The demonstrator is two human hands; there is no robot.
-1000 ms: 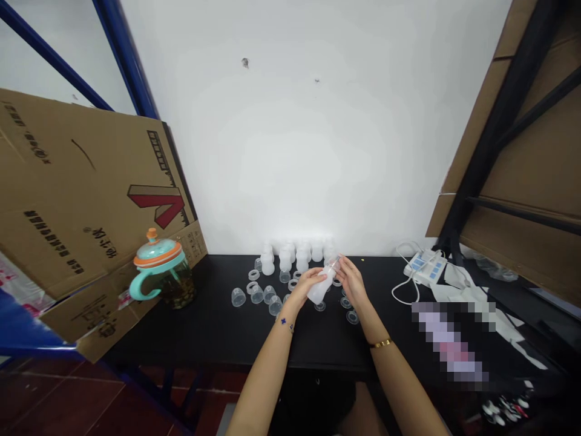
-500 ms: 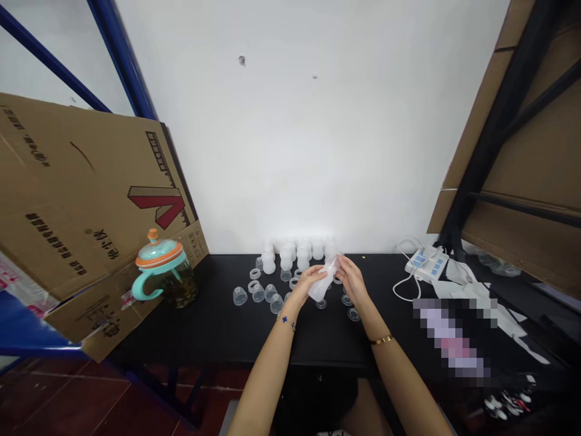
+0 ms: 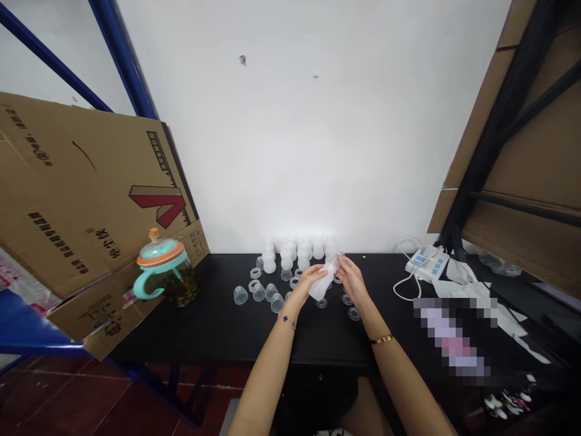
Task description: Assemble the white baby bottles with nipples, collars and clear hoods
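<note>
Over the black table I hold a translucent white baby bottle [image 3: 321, 286], tilted with its neck up to the right. My left hand [image 3: 307, 287] is wrapped around its body. At the neck end, the fingers of my right hand [image 3: 350, 276] are pinched on the bottle's clear top part, whose exact shape I cannot make out. Behind my hands several white bottles [image 3: 303, 259] stand close together by the wall. To the left lie several clear domed caps [image 3: 240, 295] and pale rings [image 3: 255, 274]. Clear round discs [image 3: 354, 313] lie under and beside my right wrist.
A teapot with a turquoise lid [image 3: 166, 266] stands at the left by a large cardboard box [image 3: 91, 212]. On the right are a white power strip [image 3: 426, 263] with its cable, white papers [image 3: 494, 312] and a pixelated patch. The table's front edge runs below my forearms.
Both hands keep their hold on the bottle in nearly the same place. My right fingers have shifted only very slightly at its neck.
</note>
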